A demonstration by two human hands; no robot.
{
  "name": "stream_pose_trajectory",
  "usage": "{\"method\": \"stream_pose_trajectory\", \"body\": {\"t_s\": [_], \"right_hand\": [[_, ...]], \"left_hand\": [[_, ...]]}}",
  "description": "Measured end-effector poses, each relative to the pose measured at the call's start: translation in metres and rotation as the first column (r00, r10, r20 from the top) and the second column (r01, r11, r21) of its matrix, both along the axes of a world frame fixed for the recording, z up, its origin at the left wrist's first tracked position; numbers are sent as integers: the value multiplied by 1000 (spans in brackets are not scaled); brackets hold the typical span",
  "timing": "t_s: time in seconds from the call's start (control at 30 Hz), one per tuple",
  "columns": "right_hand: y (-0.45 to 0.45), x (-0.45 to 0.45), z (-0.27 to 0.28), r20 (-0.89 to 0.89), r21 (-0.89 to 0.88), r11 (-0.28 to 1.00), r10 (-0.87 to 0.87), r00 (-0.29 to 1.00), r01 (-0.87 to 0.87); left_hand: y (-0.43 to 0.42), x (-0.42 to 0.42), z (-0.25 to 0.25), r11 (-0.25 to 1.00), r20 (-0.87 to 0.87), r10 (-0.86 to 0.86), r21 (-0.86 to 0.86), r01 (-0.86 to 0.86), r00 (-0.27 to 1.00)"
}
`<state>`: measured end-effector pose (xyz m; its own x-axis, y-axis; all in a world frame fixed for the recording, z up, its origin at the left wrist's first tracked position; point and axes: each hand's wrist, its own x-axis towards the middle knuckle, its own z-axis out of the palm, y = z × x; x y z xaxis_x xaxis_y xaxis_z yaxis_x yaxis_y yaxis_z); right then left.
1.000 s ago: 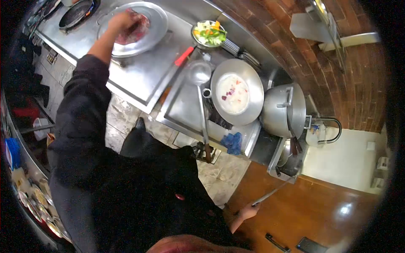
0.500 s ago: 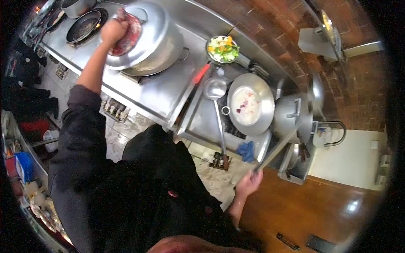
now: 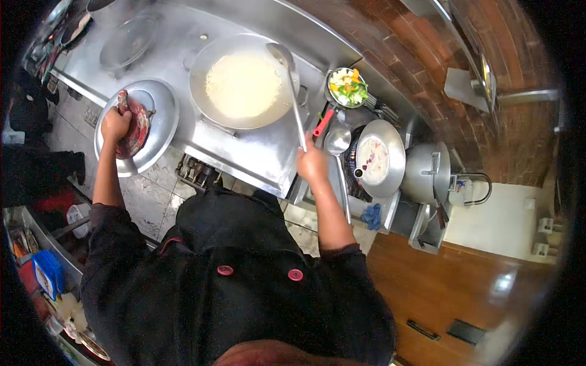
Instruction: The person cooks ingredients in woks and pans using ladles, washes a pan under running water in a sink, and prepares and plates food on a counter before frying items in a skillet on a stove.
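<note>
My left hand [image 3: 116, 125] grips a red patterned cloth [image 3: 135, 135] on top of a large metal lid [image 3: 160, 122], which is off the pot and over the front edge of the stove. My right hand [image 3: 312, 163] is closed round the handle of a long metal ladle [image 3: 296, 100]. The ladle's bowl rests at the right rim of a wide pot [image 3: 201, 91], uncovered, with pale yellow food [image 3: 243, 85] inside. Right of my right hand lie a red handle [image 3: 323, 122] and a second ladle [image 3: 337, 140].
A bowl of cut vegetables [image 3: 348, 87] stands at the back. Further right are a wok [image 3: 395, 160] with white liquid, a tall pot [image 3: 421, 174] and a blue cloth [image 3: 371, 216]. A steamy dark pan [image 3: 128, 43] sits at the left, and a person in dark clothes stands at the left edge.
My left hand has lifted the lid off the pot and brought it left and forward, uncovering the food. My right hand has swung left with the ladle, bringing its bowl to the pot.
</note>
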<state>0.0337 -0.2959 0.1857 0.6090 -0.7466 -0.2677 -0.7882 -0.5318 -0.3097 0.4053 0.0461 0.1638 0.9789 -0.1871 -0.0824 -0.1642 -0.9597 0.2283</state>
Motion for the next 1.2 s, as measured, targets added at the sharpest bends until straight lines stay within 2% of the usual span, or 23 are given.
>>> {"method": "stream_pose_trajectory", "body": {"t_s": [0.03,0.07,0.1,0.13,0.2,0.27,0.33,0.37,0.4,0.47,0.5,0.57,0.63,0.7,0.8,0.87,0.97,1.0,1.03,1.1,1.13,1.17,1.2], "right_hand": [[6,5,-30,82,-6,999,47,996,-46],[7,0,-80,306,-144,970,231,924,-195],[24,11,-45,341,352,932,-45,939,-83],[43,23,-1,237,760,649,-308,921,22],[56,15,24,241,784,621,-329,913,17],[52,21,36,257,801,599,-344,903,0],[46,24,30,302,570,820,-275,913,58],[31,26,5,377,381,924,-118,919,-37],[21,36,-15,374,376,926,-127,919,-25],[13,56,-42,157,32,994,96,983,-102],[15,58,-39,160,28,995,94,983,-100],[28,54,-20,70,12,966,256,964,-257],[33,40,29,-137,114,969,235,962,-220],[39,25,77,-366,-57,950,266,892,-307],[36,-3,108,-450,-123,959,176,875,-256],[37,-17,112,-261,-203,960,138,956,-194],[28,4,76,-147,-229,969,59,987,-92],[34,23,73,-233,-203,978,-5,972,-43],[27,19,44,-153,-149,988,25,988,-48],[25,-13,-36,139,-249,945,251,958,-212],[41,-16,-32,105,247,969,-7,994,-19],[75,-3,16,153,691,707,-344,926,149],[79,-11,13,163,908,410,-539,827,89]], "left_hand": [[8,5,-11,1000,-33,-8,-19,7,999],[14,12,-21,999,-60,-18,-37,16,998],[19,18,-31,999,-56,-32,-41,30,998],[23,25,-39,999,-67,-35,-41,32,997],[30,37,-51,992,-64,-102,-86,96,993],[25,40,-37,990,-102,-74,-130,60,992],[25,47,-42,979,-55,-130,-165,120,990],[24,50,-44,977,-62,-141,-170,129,988],[23,53,-46,977,-70,-145,-165,132,987],[21,60,-52,976,-73,-156,-163,142,985],[22,62,-61,979,-61,-147,-154,136,987],[23,61,-69,981,-41,-119,-159,111,992],[26,62,-69,978,-50,-124,-176,114,991],[25,62,-66,974,-61,-130,-196,115,990],[23,60,-66,973,-96,-110,-213,87,989],[26,67,-77,961,-38,-156,-237,143,987],[29,77,-91,953,-31,-191,-245,178,981],[31,76,-92,941,-27,-201,-283,185,979],[28,67,-74,957,-45,-176,-240,160,983],[36,55,-57,960,-20,-147,-244,138,989],[42,49,-52,960,-10,-125,-255,119,992],[49,40,-48,962,0,-104,-255,101,995],[57,28,-46,971,30,-47,-234,53,998]]}}
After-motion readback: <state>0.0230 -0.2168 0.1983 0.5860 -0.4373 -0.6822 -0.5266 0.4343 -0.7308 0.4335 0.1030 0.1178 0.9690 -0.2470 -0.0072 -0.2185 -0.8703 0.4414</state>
